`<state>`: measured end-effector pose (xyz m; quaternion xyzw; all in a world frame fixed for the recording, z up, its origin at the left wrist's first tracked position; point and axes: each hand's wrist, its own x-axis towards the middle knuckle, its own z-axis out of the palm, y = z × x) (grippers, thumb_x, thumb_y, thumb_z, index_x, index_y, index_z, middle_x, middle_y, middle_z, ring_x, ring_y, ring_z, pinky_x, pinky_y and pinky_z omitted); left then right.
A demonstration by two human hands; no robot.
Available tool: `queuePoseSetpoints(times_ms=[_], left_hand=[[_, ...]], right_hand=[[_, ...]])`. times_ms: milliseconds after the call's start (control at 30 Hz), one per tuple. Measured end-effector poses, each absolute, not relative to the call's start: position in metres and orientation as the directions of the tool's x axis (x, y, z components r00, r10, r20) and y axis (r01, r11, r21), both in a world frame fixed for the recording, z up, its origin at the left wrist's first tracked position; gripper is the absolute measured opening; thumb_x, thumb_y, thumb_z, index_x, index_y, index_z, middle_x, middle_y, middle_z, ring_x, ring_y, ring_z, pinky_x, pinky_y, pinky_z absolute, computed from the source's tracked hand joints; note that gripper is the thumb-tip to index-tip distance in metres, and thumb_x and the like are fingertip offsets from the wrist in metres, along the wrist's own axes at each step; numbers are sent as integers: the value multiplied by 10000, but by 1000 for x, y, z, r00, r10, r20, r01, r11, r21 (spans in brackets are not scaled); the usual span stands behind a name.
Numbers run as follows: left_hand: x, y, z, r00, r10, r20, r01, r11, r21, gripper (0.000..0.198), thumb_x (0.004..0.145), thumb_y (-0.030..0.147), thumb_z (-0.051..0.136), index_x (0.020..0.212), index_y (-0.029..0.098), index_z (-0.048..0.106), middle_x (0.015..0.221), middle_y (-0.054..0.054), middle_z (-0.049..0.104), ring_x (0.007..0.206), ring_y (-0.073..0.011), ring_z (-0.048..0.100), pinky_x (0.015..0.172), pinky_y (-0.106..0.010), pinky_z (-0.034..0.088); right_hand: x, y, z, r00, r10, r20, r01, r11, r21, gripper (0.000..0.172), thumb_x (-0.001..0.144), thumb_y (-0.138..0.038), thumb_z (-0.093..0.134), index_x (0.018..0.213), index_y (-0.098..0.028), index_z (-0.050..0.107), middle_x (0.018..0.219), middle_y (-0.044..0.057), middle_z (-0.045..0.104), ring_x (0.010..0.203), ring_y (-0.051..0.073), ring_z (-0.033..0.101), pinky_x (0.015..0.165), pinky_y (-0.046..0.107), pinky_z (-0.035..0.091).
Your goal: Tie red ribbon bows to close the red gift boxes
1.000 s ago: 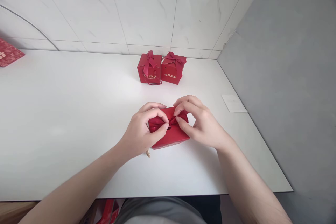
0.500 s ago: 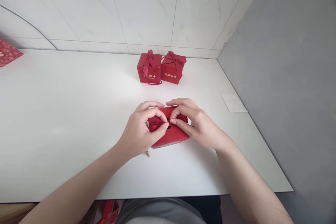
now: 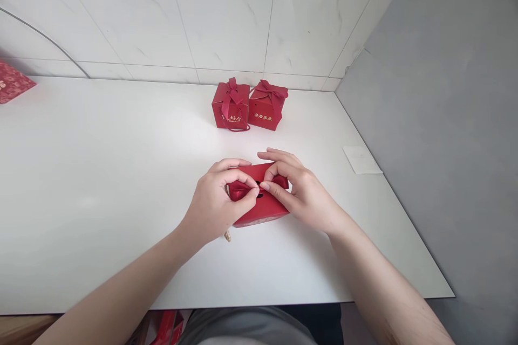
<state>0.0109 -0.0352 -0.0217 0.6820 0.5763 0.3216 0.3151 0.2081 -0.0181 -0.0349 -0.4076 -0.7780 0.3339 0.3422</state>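
Note:
A red gift box (image 3: 269, 208) sits on the white table, with dark holes in its top. Across that top lies a shiny red ribbon (image 3: 239, 193), its loops spreading left and right. My left hand (image 3: 218, 197) pinches the ribbon near the middle, thumb against index finger. My right hand (image 3: 297, 186) pinches it just beside, the other fingers raised over the box's far edge. The fingertips of both hands nearly meet and hide the ribbon's centre. A gold cord end (image 3: 227, 236) pokes out below my left hand.
Two red boxes with ribbon bows, a left one (image 3: 220, 110) and a right one (image 3: 263, 113), stand near the tiled wall. A white paper square (image 3: 362, 160) lies at the right edge of the table (image 3: 101, 188). At far left is a patterned red box (image 3: 14, 83).
My right hand's outer fingers have lifted slightly, and its wrist has shifted a little left. Both hands stay pinched at the ribbon's centre.

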Motion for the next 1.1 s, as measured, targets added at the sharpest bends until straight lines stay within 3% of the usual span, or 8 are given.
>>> queuePoseSetpoints(times_ms=[133, 400, 567, 633, 733, 833, 967, 1100], left_hand=[[9, -34, -22, 157, 987, 43, 573, -127, 810, 99, 797, 347, 694, 784, 270, 754, 1270, -35, 642, 1131, -284, 651, 925, -468, 606], [7, -30, -22, 207, 976, 67, 572, -176, 801, 78, 788, 311, 698, 772, 276, 766, 1291, -27, 642, 1179, -266, 624, 992, -413, 556], [6, -29, -21, 251, 966, 67, 567, -203, 798, 77, 790, 304, 690, 761, 269, 752, 1291, -26, 638, 1201, -269, 609, 1003, -418, 543], [6, -29, -20, 263, 963, 53, 566, -198, 800, 74, 794, 284, 673, 763, 263, 736, 1287, -30, 631, 1194, -270, 611, 975, -420, 558], [6, -29, -18, 248, 967, 53, 559, -188, 808, 79, 807, 294, 658, 776, 255, 718, 1284, -44, 616, 1154, -280, 626, 909, -430, 585], [2, -28, -16, 232, 971, 59, 527, -177, 831, 91, 822, 317, 660, 807, 240, 705, 1285, -64, 604, 1096, -277, 645, 845, -421, 601], [-3, -27, -17, 228, 965, 128, 492, -228, 840, 97, 855, 307, 648, 918, 241, 683, 1304, -72, 591, 1181, -267, 595, 895, -394, 575], [0, -31, -18, 226, 959, 169, 477, -260, 840, 145, 860, 355, 664, 951, 245, 687, 1302, -75, 586, 1206, -274, 580, 913, -393, 570]], right_hand=[[207, -16, -36, -420, 878, 232, 397, 407, -823, 116, 961, -277, 584, 862, -226, 618, 1382, 88, 605, 1454, 243, 387, 1137, 510, 411], [203, -15, -28, -469, 851, 234, 413, 446, -794, 161, 967, -209, 550, 819, -228, 610, 1063, 61, 734, 1436, 250, 427, 1117, 519, 438], [197, -15, -33, -319, 911, 262, 455, 390, -801, 149, 907, -247, 645, 762, -225, 619, 1054, 69, 737, 1332, 291, 539, 1030, 508, 501], [200, -12, -37, -225, 936, 270, 416, 342, -842, 104, 898, -322, 671, 864, -230, 636, 1153, 78, 706, 1237, 286, 605, 944, 473, 549], [211, -6, -40, -192, 951, 241, 297, 290, -910, 238, 941, -434, 610, 1097, -255, 605, 1308, 83, 631, 1180, 243, 630, 923, 427, 561], [224, -1, -38, -206, 952, 226, 197, 267, -943, 238, 965, -458, 570, 1083, -256, 615, 1252, 65, 658, 1186, 220, 620, 979, 405, 533], [230, 0, -34, -245, 922, 299, 157, 342, -927, 147, 958, -392, 595, 971, -248, 622, 1105, 54, 666, 1118, 213, 626, 957, 395, 532], [230, -5, -32, -405, 818, 408, 223, 521, -824, 94, 924, -250, 616, 1017, -262, 608, 1055, 60, 612, 1039, 229, 607, 954, 451, 517]])
